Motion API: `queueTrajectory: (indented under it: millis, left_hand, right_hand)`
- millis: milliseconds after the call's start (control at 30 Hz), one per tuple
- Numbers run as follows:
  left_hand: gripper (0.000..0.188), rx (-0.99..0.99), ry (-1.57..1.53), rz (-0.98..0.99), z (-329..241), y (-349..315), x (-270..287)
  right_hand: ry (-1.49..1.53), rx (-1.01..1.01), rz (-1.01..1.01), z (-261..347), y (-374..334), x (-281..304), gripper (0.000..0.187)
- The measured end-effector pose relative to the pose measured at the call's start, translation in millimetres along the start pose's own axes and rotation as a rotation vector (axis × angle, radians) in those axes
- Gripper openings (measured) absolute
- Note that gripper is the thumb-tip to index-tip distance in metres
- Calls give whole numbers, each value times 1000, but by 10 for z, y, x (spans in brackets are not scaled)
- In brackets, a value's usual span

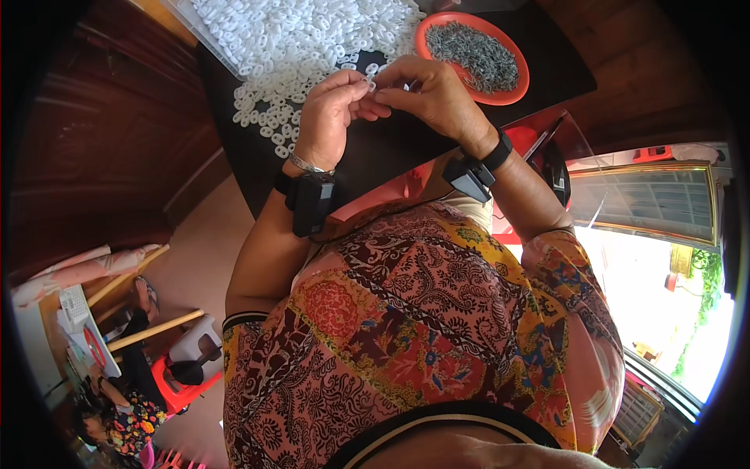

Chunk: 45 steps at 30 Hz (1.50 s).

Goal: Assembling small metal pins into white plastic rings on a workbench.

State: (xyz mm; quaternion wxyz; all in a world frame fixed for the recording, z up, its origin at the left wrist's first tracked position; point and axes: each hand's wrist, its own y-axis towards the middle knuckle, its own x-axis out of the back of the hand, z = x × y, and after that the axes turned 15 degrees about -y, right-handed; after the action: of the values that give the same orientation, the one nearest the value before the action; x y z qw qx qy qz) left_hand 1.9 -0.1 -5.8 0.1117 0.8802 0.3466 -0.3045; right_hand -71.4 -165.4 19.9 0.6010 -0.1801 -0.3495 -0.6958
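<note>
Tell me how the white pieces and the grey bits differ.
Colour: the white pieces are bright; the grey bits are dull and darker.
Shape: the white pieces are flat ovals with holes; the grey bits look thin and spiky.
Place: many white pieces lie loose on the table; the grey bits fill an orange dish.
Shared: both are small and heaped.

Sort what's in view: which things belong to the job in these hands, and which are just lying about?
Apparently part of the job:
small white piece in the left hand
loose white two-holed pieces
orange oval dish
small grey parts in the dish

Apparently just lying about:
wooden poles
gold-framed panel
</note>
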Motion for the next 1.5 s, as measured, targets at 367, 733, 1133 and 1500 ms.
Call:
queueTrajectory:
  millis: [367,733,1133,1500]
  left_hand:
    - [16,-31,11,-99,24,-35,-81]
    - [17,-111,235,-140,-2,-62,-124]
    - [17,-202,459,-64,58,-55,-147]
    - [15,-189,487,-57,65,-54,-138]
  right_hand:
    - [6,76,-56,-126,-8,-99,8]
    - [88,16,-86,-69,-58,15,14]
    - [58,89,22,-101,-53,42,15]
    - [-48,139,0,-119,-69,54,15]
